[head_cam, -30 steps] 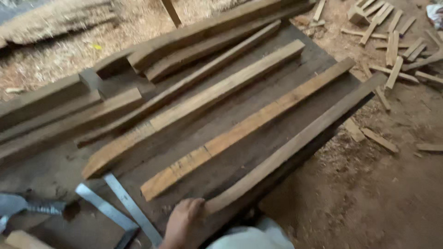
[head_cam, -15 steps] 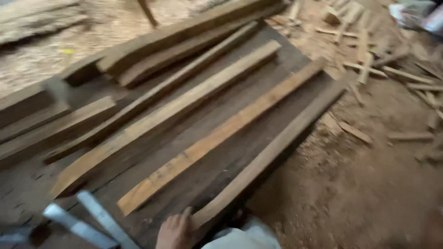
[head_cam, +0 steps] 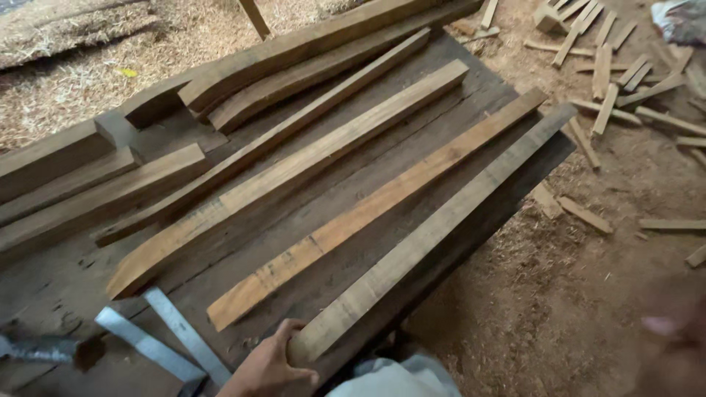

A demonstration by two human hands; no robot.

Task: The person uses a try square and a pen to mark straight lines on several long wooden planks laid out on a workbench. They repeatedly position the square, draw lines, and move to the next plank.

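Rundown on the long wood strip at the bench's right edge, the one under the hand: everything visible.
The long wood strip is pale greyish-brown, narrow and flat, rough-sawn with grain along its length, gently curved. It lies flat along the right edge of the dark workbench, running diagonally from near bottom centre to upper right, beside an orange-toned strip. One hand wraps its near end; which hand cannot be told. Nothing else touches it.

Woodworking workshop. Rough sawn planks lie across a worn wooden counter. Beside the counter, sawdust and offcuts cover the dirt floor. A steel square rests on the counter.
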